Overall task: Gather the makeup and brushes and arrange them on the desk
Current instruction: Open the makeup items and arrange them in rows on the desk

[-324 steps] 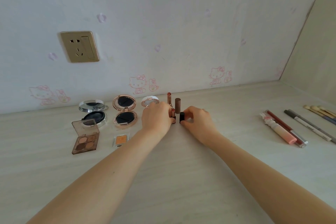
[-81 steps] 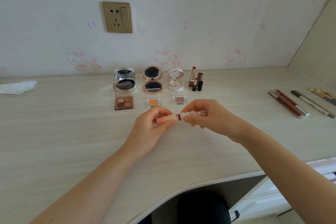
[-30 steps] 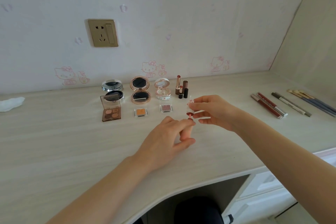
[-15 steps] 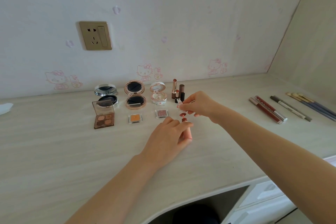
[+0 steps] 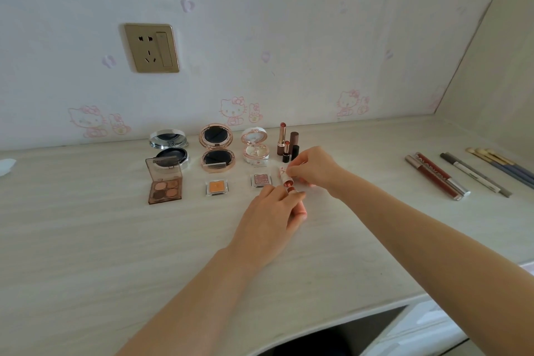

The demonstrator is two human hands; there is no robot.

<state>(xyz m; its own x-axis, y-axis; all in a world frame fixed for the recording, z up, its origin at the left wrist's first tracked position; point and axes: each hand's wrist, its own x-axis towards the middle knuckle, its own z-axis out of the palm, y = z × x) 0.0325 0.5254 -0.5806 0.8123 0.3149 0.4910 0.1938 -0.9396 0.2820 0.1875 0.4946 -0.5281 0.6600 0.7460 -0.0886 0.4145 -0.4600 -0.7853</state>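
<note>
The left hand (image 5: 271,217) covered most of the lip tube (image 5: 290,189). Only the red neck and a strip of pink body showed, so the grip underneath was unclear. The right hand (image 5: 315,169) pinched the cap (image 5: 284,173), its fingers hiding the cap's far side. The tissue (image 5: 6,166) was cut off by the left edge. The brushes (image 5: 502,165) ran out past the right edge. Print on the gloss tube (image 5: 436,176) and pencil (image 5: 476,175) was too small to read. The palette (image 5: 164,182) lid hid the front of the silver compact (image 5: 170,150). The forearms were cut off by the bottom and right edges.
</note>
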